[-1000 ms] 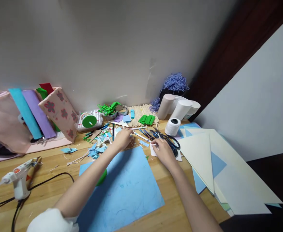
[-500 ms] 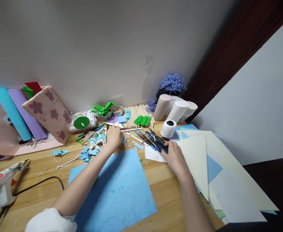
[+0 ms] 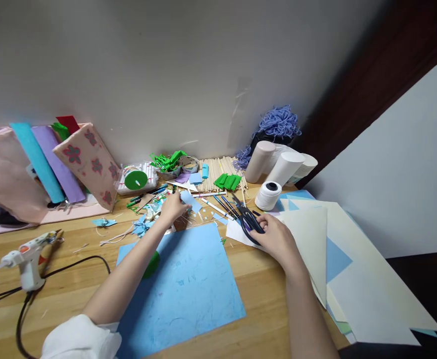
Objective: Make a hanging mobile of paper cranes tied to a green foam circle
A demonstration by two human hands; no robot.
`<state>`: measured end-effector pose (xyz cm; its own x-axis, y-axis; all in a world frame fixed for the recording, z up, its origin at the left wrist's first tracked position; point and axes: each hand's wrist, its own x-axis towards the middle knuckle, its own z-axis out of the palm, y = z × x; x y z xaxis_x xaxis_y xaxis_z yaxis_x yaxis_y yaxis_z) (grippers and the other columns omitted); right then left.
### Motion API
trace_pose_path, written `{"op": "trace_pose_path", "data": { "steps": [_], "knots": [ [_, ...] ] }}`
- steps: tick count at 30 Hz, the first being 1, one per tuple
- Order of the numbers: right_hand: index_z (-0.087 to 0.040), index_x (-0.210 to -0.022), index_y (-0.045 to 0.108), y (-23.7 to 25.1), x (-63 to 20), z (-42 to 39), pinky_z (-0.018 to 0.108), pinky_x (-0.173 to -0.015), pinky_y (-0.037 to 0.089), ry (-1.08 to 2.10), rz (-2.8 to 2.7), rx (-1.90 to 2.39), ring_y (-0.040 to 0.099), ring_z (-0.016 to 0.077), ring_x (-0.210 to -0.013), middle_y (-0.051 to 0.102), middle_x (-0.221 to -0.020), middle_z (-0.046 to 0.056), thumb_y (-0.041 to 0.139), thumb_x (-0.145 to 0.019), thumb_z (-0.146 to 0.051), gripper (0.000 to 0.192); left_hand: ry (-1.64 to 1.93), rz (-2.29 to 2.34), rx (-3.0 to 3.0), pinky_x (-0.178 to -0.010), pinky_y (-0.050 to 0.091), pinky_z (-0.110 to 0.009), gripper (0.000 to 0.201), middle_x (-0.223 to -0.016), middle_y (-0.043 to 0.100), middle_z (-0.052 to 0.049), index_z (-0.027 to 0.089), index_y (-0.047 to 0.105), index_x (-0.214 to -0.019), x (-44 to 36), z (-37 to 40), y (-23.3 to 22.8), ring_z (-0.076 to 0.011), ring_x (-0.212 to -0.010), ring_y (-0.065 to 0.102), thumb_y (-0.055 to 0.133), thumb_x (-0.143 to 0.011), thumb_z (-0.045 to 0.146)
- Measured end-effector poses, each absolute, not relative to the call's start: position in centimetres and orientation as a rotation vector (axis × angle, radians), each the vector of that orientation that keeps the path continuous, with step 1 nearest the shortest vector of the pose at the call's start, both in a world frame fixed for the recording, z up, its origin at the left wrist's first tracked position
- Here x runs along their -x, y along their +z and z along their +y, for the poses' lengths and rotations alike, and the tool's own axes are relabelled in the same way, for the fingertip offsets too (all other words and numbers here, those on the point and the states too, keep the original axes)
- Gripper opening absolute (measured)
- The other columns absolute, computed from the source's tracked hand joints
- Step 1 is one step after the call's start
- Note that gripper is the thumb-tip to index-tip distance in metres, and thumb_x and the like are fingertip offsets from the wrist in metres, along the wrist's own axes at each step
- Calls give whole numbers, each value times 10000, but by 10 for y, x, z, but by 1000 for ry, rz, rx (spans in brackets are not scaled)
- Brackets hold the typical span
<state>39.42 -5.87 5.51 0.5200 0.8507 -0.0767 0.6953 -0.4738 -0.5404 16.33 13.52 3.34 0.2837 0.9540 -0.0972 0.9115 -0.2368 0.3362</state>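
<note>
A white glue gun (image 3: 26,259) lies at the far left of the wooden table (image 3: 263,304), well left of the big blue sheet (image 3: 183,286), its nozzle pointing left and its black cord trailing toward the near edge. Behind it, leaning on the wall, stand rolled papers and a flowered pink card (image 3: 91,162).

Just beyond the blue sheet's far edge, the left hand (image 3: 173,208) pinches a small blue paper scrap (image 3: 191,201) between thumb and fingertips; the scrap stands tilted, its free corner rising away from the sheet toward the wall. Blue paper bits and pens lie scattered around that hand.

Right of the blue sheet's far right corner, the right hand (image 3: 276,238) curls over the dark handles of the black scissors (image 3: 248,219), gripping them. The scissors lie over a white paper piece (image 3: 236,232), their long axis running from the hand up and left, blades closed and tips pointing toward the bundle of wooden sticks (image 3: 218,172) at the wall. A white thread spool (image 3: 267,195) stands just behind the hand, and cream and blue sheets (image 3: 353,264) fan out well right of the blue sheet.
</note>
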Motion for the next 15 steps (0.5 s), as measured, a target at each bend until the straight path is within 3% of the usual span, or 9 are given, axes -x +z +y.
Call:
{"op": "trace_pose_path", "data": {
  "steps": [7,12,15],
  "knots": [
    [-173,-773,473,65,-371,-52,227,-499,370,1374,-981,1414,496,106,-516,506,-597,-28,591,-711,-338,212,383,1761,-2146,-649,395,-258,169,-900,651,-61,178,538,-846,-157,139,38,-183,-822,591,456,-822,325],
    [-182,-668,430,77,-352,-51,213,-455,324,1449,-876,1044,397,63,-458,438,-609,-46,593,-759,-353,253,467,1719,-2228,-785,388,-293,252,-1056,612,-98,166,537,-960,-169,133,40,-216,-983,546,514,-793,353],
    [-181,-673,427,73,-350,-50,206,-444,315,1453,-833,1020,378,57,-449,420,-599,-51,593,-776,-365,269,435,1675,-2243,-791,387,-306,353,-1010,634,-87,172,552,-984,-179,134,39,-238,-974,554,625,-703,374]
  ]
}}
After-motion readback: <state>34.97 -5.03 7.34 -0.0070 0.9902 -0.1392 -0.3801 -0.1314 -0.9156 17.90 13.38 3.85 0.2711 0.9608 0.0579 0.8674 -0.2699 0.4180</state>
